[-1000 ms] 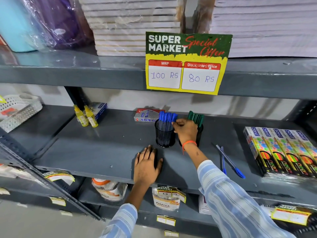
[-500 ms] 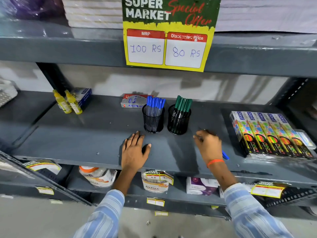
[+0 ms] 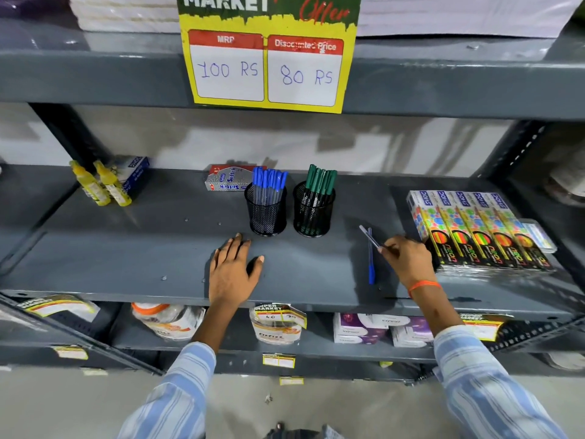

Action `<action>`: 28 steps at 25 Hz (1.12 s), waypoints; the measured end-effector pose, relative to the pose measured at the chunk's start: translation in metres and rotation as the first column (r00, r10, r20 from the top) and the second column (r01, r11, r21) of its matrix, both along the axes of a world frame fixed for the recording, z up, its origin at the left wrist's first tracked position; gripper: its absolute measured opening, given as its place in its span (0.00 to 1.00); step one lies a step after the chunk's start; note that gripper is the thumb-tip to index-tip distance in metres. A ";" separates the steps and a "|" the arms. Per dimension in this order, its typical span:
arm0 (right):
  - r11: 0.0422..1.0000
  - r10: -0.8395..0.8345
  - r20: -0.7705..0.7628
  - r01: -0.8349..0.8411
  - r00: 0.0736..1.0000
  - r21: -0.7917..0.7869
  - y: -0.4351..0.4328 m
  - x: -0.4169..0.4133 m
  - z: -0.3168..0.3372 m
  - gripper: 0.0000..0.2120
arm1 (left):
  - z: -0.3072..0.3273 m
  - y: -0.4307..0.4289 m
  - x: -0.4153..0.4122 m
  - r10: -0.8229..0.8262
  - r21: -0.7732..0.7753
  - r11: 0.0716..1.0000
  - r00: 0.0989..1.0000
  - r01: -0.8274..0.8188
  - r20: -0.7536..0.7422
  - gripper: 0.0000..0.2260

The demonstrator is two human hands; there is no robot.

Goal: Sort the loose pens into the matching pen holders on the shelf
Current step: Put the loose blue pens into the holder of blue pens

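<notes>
Two black mesh pen holders stand side by side at the middle of the grey shelf (image 3: 126,248). The left holder (image 3: 266,213) is filled with blue-capped pens, the right holder (image 3: 313,213) with green-capped pens. My right hand (image 3: 408,259) is right of the holders, its fingers pinched on a loose blue pen (image 3: 368,236) whose end points up and left. A second loose blue pen (image 3: 371,264) lies flat on the shelf just left of that hand. My left hand (image 3: 232,270) rests flat on the shelf in front of the blue holder, holding nothing.
Neon pencil boxes (image 3: 474,229) lie close to the right of my right hand. A small red and silver box (image 3: 223,182) sits behind the blue holder. Two yellow bottles (image 3: 101,185) stand far left. A price sign (image 3: 269,64) hangs from the upper shelf.
My right hand left the green pen holder, moved right to the loose blue pens and closed on one, lifting its end. My left hand stayed flat on the shelf.
</notes>
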State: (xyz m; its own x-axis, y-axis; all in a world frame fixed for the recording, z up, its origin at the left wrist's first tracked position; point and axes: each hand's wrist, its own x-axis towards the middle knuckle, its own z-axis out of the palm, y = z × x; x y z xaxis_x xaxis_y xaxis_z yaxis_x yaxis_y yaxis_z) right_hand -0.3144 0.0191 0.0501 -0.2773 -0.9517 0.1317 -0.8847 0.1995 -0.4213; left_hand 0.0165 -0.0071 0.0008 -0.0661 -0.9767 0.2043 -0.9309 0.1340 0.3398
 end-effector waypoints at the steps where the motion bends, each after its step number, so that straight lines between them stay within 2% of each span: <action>1: 1.000 0.001 0.018 -0.001 1.000 0.022 -0.001 0.001 0.000 0.08 | 0.000 0.000 0.000 -0.001 -0.001 1.000 1.000 0.001 -0.004 0.22; 4: 1.000 -0.018 0.060 0.017 0.998 0.017 -0.003 0.007 0.002 0.08 | 0.000 0.000 -0.001 -0.003 0.002 1.000 1.000 0.003 -0.013 0.22; 7: 0.999 -0.041 0.167 0.045 0.985 -0.022 -0.007 0.023 0.008 0.08 | -0.001 0.000 0.000 -0.002 0.003 1.000 1.000 0.002 -0.014 0.22; 12: 0.996 0.004 0.222 -0.023 0.975 0.082 -0.018 0.053 0.009 0.09 | 0.000 0.001 -0.001 -0.003 0.011 1.000 1.000 0.003 -0.014 0.23; 20: 0.975 0.117 0.105 -0.135 0.988 0.178 -0.029 0.074 0.005 0.06 | 0.000 0.001 0.000 -0.003 0.020 1.000 1.000 0.003 -0.021 0.23; 24: 0.919 0.312 0.018 -0.306 0.950 0.247 -0.036 0.063 0.003 0.13 | 0.000 0.001 0.000 -0.003 0.009 1.000 1.000 0.003 -0.029 0.23; 28: 0.875 0.426 0.052 -0.426 0.903 0.230 -0.040 0.064 0.003 0.11 | -0.003 -0.001 0.000 0.004 0.000 1.000 1.000 -0.004 -0.031 0.22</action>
